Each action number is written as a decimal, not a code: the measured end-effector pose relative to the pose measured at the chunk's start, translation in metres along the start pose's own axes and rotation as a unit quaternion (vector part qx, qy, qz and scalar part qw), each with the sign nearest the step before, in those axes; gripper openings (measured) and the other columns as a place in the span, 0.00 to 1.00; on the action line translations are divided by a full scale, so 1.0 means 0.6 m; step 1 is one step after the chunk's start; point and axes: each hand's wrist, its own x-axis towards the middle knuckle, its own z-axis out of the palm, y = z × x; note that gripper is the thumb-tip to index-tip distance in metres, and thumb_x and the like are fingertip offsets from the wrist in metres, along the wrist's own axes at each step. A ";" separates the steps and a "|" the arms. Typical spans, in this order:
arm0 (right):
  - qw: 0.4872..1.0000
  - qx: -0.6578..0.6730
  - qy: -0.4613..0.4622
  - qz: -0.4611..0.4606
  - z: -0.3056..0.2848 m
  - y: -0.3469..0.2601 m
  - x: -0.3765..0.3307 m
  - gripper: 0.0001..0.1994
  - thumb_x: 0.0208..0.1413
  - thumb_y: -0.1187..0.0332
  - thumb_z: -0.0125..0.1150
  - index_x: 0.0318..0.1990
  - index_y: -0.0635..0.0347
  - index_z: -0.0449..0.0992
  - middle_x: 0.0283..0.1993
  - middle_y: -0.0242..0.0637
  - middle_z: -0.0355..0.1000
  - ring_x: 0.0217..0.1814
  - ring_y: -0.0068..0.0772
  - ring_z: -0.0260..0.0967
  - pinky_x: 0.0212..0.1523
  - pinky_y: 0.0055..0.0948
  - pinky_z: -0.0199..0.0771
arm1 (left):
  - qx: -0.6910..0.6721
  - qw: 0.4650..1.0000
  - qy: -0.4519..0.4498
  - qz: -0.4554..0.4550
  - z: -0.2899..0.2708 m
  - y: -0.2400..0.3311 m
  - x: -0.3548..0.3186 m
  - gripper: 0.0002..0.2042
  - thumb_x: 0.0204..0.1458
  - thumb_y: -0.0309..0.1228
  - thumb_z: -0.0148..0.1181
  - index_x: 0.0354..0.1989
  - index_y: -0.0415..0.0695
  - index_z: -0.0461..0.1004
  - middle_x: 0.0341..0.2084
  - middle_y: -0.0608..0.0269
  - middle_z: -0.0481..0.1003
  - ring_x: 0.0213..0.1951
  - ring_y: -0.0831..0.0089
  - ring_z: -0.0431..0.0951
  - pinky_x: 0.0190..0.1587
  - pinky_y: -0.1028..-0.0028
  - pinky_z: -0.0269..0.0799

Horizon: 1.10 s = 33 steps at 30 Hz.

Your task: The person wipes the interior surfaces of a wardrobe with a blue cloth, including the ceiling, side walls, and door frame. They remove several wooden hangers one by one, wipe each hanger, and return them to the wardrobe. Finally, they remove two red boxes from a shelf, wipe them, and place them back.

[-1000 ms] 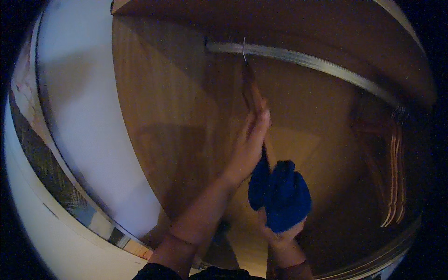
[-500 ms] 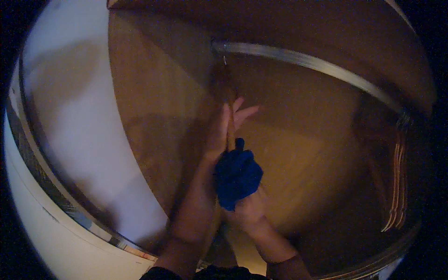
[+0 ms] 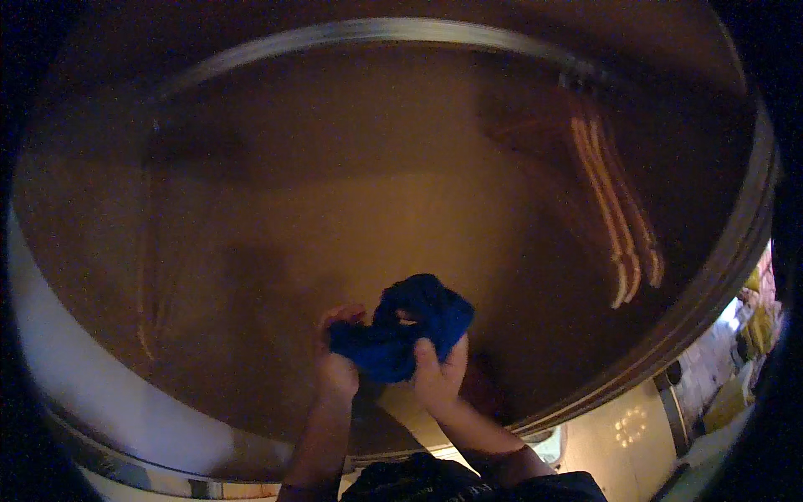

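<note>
A crumpled dark blue cloth (image 3: pixel 389 356), perhaps a garment, is held up in front of my body, with a small gap showing through its folds. My left hand (image 3: pixel 339 356) is closed around its left end, fingers partly hidden behind the fabric. On the other side, my right hand (image 3: pixel 439 376) grips the cloth with the thumb on top and the other fingers underneath. To the far left, a thin wooden hanger (image 3: pixel 144 268) hangs in shadow, apart from both hands.
A metal rail (image 3: pixel 385 32) spans the top of the brown wardrobe interior. Several wooden hangers (image 3: pixel 604 188) hang close together at its right. The wardrobe's lower edge (image 3: pixel 619 376) curves along the right, with a heap of coloured items (image 3: pixel 757 322) outside it.
The view has swung to the right. My left hand has left the hanger at the rail's left end and now holds the blue cloth together with my right hand. The cloth is spread wider.
</note>
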 end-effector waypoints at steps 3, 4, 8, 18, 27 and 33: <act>0.996 0.025 0.068 -0.051 -0.086 -0.027 0.042 0.19 0.53 0.66 0.56 0.51 0.65 0.66 0.52 0.41 0.67 0.55 0.36 0.63 0.58 0.35 0.58 | 0.092 0.986 -0.137 0.035 0.159 -0.023 -0.012 0.13 0.58 0.36 0.48 0.45 0.41 0.70 0.41 0.58 0.73 0.45 0.68 0.72 0.53 0.70 0.65; 0.993 0.032 0.070 -0.090 -0.125 -0.041 0.066 0.19 0.53 0.65 0.55 0.51 0.66 0.66 0.52 0.41 0.67 0.55 0.37 0.63 0.58 0.35 0.58 | 0.145 0.971 -0.184 0.052 0.214 -0.037 0.005 0.12 0.57 0.34 0.50 0.45 0.41 0.70 0.41 0.59 0.73 0.45 0.69 0.72 0.51 0.72 0.65; 0.975 -0.152 0.100 -0.126 -0.226 -0.086 0.034 0.22 0.54 0.63 0.53 0.53 0.67 0.63 0.52 0.43 0.67 0.55 0.38 0.63 0.58 0.36 0.57 | 0.153 0.962 -0.211 0.074 0.409 -0.025 0.011 0.13 0.56 0.36 0.54 0.41 0.39 0.72 0.38 0.60 0.74 0.43 0.72 0.72 0.46 0.76 0.66; 0.999 -0.043 0.007 0.018 -0.310 -0.118 0.055 0.18 0.54 0.74 0.50 0.53 0.64 0.63 0.49 0.40 0.68 0.50 0.33 0.65 0.55 0.32 0.60 | 0.228 0.944 -0.204 0.122 0.594 -0.012 0.099 0.20 0.52 0.43 0.54 0.41 0.35 0.70 0.35 0.52 0.72 0.38 0.62 0.71 0.43 0.69 0.66; 0.995 0.004 -0.074 0.073 -0.278 -0.094 0.028 0.16 0.55 0.74 0.51 0.52 0.63 0.64 0.47 0.36 0.69 0.48 0.30 0.66 0.54 0.30 0.62 | 0.276 0.948 -0.157 0.024 0.439 0.069 0.036 0.16 0.56 0.40 0.53 0.46 0.42 0.69 0.34 0.63 0.72 0.36 0.76 0.69 0.40 0.76 0.65; 0.984 -0.045 -0.088 0.148 -0.251 -0.043 0.003 0.15 0.56 0.74 0.51 0.51 0.62 0.65 0.47 0.36 0.69 0.48 0.29 0.65 0.53 0.28 0.62 | 0.207 0.972 -0.070 -0.086 0.277 0.059 -0.095 0.15 0.59 0.38 0.49 0.52 0.47 0.67 0.24 0.73 0.66 0.26 0.81 0.65 0.28 0.79 0.63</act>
